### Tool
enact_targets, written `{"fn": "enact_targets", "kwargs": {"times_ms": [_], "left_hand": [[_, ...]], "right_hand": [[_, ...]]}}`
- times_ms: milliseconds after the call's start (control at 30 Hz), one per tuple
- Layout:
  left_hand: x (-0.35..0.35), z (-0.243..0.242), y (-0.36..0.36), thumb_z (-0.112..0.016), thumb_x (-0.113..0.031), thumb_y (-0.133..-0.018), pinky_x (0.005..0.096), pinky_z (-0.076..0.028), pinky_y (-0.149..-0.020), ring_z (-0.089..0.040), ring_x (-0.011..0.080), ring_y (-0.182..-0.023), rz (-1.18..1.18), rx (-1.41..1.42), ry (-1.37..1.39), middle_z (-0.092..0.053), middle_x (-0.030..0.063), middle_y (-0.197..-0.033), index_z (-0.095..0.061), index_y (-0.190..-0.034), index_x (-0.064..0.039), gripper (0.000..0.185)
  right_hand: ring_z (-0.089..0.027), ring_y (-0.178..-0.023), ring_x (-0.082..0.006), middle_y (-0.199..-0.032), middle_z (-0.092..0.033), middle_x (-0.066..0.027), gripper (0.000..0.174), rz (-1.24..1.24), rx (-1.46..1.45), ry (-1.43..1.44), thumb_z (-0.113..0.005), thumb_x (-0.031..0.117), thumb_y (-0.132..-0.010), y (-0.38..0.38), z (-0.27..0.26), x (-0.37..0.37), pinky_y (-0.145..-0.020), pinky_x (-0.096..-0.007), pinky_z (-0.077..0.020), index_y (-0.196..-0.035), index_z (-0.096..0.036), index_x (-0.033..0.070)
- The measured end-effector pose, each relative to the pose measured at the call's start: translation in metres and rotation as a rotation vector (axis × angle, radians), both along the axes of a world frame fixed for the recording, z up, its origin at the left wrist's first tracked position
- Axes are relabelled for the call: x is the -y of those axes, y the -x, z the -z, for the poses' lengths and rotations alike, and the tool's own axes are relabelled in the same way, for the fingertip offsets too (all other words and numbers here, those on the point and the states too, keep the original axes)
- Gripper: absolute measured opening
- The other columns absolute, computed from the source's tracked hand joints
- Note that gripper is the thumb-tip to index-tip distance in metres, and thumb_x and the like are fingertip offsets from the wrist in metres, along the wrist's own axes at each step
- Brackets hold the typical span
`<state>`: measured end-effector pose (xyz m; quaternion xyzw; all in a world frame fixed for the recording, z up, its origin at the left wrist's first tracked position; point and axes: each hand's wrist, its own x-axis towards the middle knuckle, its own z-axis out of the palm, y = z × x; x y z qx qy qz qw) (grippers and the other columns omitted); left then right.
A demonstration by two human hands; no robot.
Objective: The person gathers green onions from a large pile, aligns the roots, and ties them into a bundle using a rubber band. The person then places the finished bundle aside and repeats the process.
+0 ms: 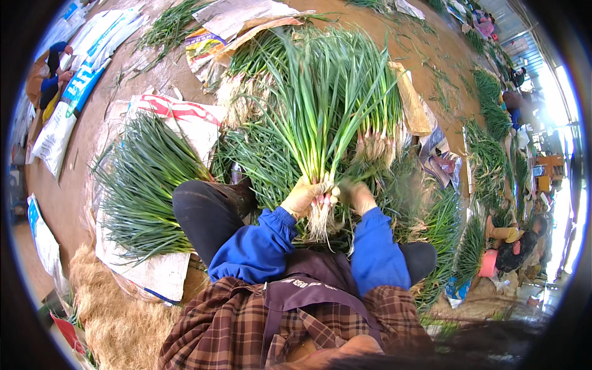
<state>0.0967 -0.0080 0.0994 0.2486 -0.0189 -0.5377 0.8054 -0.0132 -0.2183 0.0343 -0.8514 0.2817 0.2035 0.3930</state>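
My left hand (303, 198), pale and perhaps gloved, is closed around a bunch of green onions (319, 115) just above the bulbs. The leaves fan out away from me, and the stringy roots hang toward my lap. My right hand (360, 198) is at the right of the bulbs, blurred, with blurred greenery beside it; its fingers and any hold do not show clearly. Beyond the held bunch, more green onions with pale roots (245, 95) lie piled. Another heap of green onions (143, 185) rests on a white sack (159, 273) left of my knee.
Loose green leaves (263, 162) lie between my legs and the piles. Dry brown fibre (115, 314) is heaped at the lower left. Printed sacks (76, 90) lie on the floor at the upper left, near another person. More people sit among onion heaps (485, 152) at the right.
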Motion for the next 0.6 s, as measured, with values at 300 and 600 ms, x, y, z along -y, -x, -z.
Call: {"fn": "enact_targets", "kwargs": {"times_ms": [300,600], "left_hand": [[0.002,0.007,0.012,-0.061,-0.002,-0.089,0.0316,-0.056,-0.059,-0.064,0.0204,-0.068,0.003,0.074,-0.168,-0.063,0.0117,-0.079,-0.053,-0.099,0.0,0.013],[-0.001,-0.01,0.012,-0.06,-0.001,-0.088,0.0334,-0.056,-0.06,-0.061,0.0182,-0.061,-0.025,0.008,-0.22,-0.064,0.0131,-0.078,-0.054,-0.099,0.001,0.013]], "right_hand": [[-0.065,-0.084,-0.0225,-0.097,-0.067,-0.0102,0.036,0.006,0.554,0.536,-0.064,0.033,-0.083,-0.102,-0.144,-0.006,-0.08,-0.0352,-0.0497,-0.113,-0.061,0.013],[-0.063,-0.076,-0.0135,-0.087,-0.067,-0.007,0.025,0.203,0.625,-0.186,-0.06,0.016,-0.086,-0.132,-0.153,0.025,-0.071,-0.025,-0.0515,-0.109,-0.063,0.005]]}}
